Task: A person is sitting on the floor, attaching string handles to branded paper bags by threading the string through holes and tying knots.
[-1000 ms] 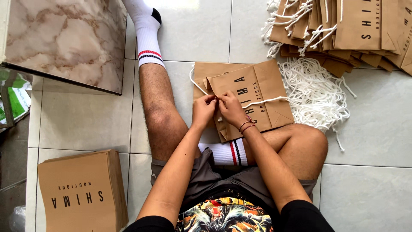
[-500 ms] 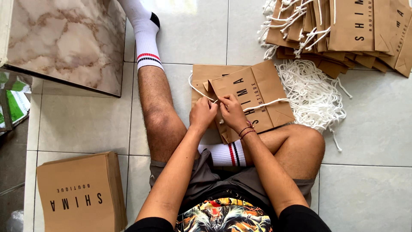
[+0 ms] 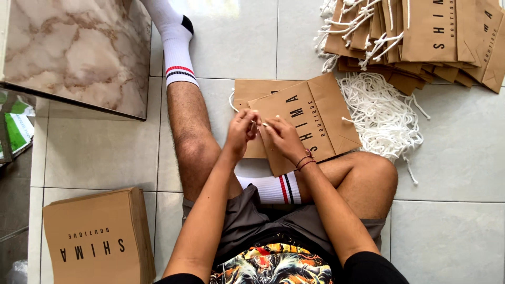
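Left hand [image 3: 241, 132] and right hand [image 3: 281, 138] brought together over flat brown paper bag [image 3: 307, 118] at mid-floor; white cord end [image 3: 259, 124] pinched narrowly between fingertips of both. Loose cord pile [image 3: 381, 118] beside bag's right edge; finished bag stack [image 3: 421, 37] at far right corner.

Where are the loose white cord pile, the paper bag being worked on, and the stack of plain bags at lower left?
white cord pile [image 3: 381, 118], head view, middle of the tangle.
brown paper bag [image 3: 310, 118], head view, its printed face.
bag stack [image 3: 89, 236], head view, top bag's face.
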